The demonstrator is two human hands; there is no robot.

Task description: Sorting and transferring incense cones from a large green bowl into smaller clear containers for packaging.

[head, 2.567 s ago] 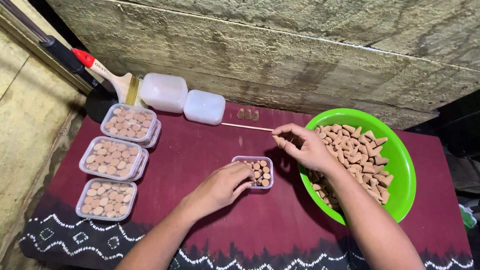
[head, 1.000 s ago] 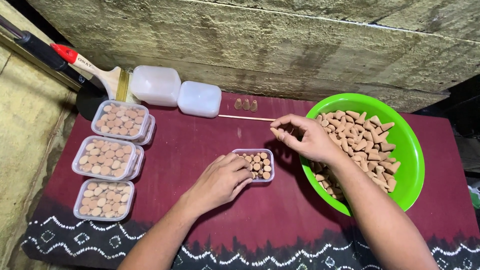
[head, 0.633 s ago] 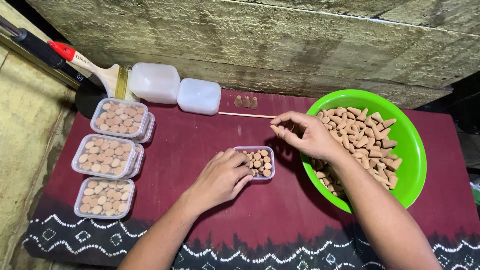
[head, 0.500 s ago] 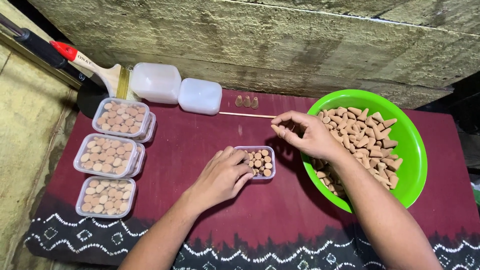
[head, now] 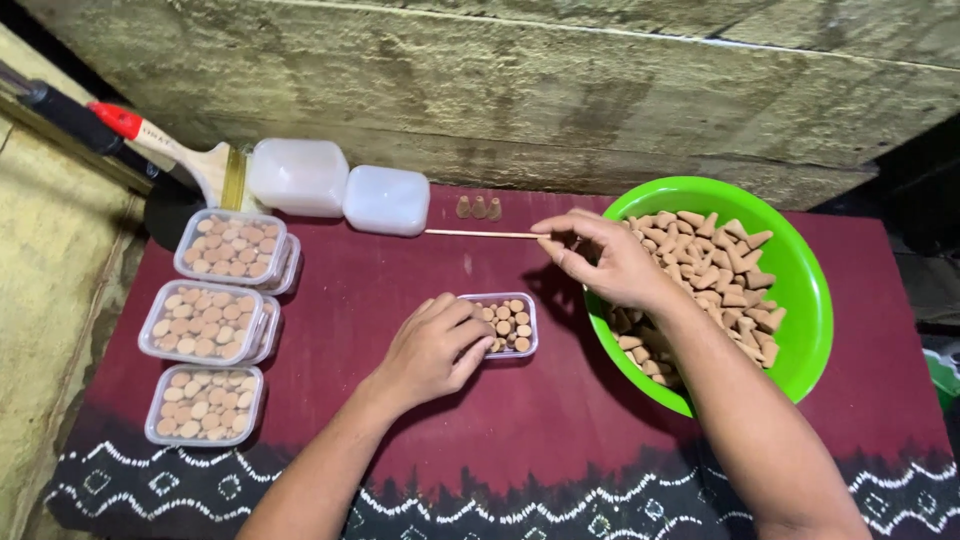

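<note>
- Head view only: small clear plastic box point(head: 505, 325) sits open near the middle of the dark red cloth point(head: 620, 440), partly filled with round tan cone-shaped pieces standing close together.
- Left hand point(head: 430, 350) lies palm down against the box's left side, fingers loosely curled round its near corner, steadying it rather than gripping tightly.
- Right hand point(head: 605, 262) hovers above the near-left rim of the green bowl point(head: 805, 300), thumb and fingers pinched on the end of a thin wooden stick point(head: 480, 233) that points left, level over the cloth.
- Green bowl holds a heap of loose tan cones point(head: 725, 270); it reaches close to the cloth's right edge.
- Three lone cones point(head: 478, 208) stand by the wall at the far edge, just beyond the stick.
- Three filled, lidded boxes point(head: 205, 320) line the left side, the two farther ones stacked on others; two white lidded tubs point(head: 340, 188) and a paintbrush point(head: 180, 155) lie behind them.
- Open cloth lies between the lidded boxes and the open box, and along the patterned front edge point(head: 500, 495).
- Rough concrete wall point(head: 560, 90) closes the far side right behind the tubs.
</note>
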